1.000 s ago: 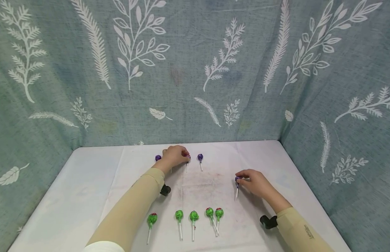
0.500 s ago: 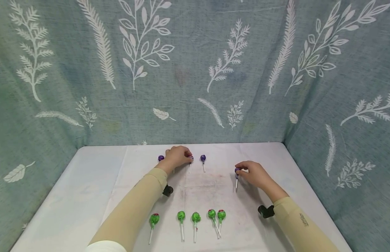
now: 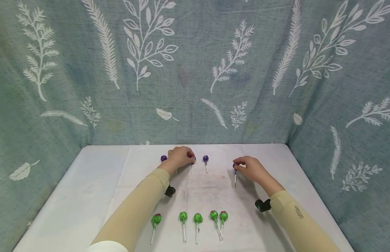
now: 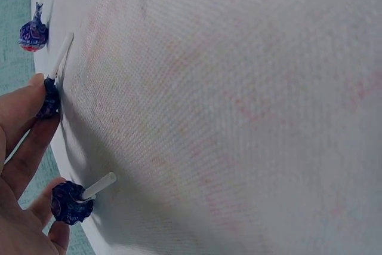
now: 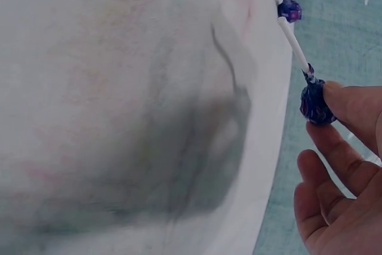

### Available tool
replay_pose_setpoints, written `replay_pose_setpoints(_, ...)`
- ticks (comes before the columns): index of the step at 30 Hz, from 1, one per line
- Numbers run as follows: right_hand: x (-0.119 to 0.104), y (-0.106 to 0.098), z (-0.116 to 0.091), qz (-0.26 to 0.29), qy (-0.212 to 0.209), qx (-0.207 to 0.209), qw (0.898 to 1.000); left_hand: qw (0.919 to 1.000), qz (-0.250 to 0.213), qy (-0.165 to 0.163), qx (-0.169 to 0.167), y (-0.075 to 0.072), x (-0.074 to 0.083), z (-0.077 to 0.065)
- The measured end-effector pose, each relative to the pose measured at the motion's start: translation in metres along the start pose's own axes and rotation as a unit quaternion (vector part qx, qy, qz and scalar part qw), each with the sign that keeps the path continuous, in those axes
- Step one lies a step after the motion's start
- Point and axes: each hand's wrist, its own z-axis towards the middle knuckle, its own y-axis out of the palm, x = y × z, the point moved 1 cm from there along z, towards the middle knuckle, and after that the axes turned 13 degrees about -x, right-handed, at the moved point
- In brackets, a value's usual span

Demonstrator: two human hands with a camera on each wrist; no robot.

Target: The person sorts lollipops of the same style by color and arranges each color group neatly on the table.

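My left hand (image 3: 180, 156) pinches the wrapped head of a purple lollipop (image 4: 51, 101) between thumb and finger, near the table's back edge. Below its curled lower fingers, in the left wrist view, lies a second purple lollipop (image 4: 71, 202), mostly hidden by the hand in the head view. To the right of that hand lies another purple lollipop (image 3: 205, 159), stick toward me. Farther left, one more purple lollipop (image 3: 163, 158) shows only its head beside the wrist. My right hand (image 3: 252, 170) holds a purple lollipop (image 5: 316, 103) by its head, raised off the cloth, stick pointing down toward me.
Several green lollipops (image 3: 198, 218) lie in a row near the front, two on the right with crossed sticks. A white cloth (image 3: 87, 196) covers the table. Patterned grey-green curtains (image 3: 188, 115) stand close behind and at both sides.
My right hand has carried its purple lollipop away from me toward the back of the table. The left hand stays on its lollipop. The head view has shifted slightly.
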Motion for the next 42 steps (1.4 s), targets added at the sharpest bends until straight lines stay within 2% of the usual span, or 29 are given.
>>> replay_pose_setpoints(8, -0.004, -0.001, 0.011, 0.0, -0.001, -0.002, 1.0, 1.0, 0.005, 0.003, 0.004, 0.0, 0.003, -0.005)
replay_pose_setpoints(23, -0.012, 0.0, 0.041, -0.02, 0.002, -0.009, 1.0, 1.0, 0.003, 0.004, 0.006, 0.0, 0.0, -0.004)
replay_pose_setpoints(42, -0.024, 0.014, 0.077, -0.035, -0.023, -0.02, 0.999, 1.0, 0.003, 0.002, 0.009, -0.001, 0.002, -0.006)
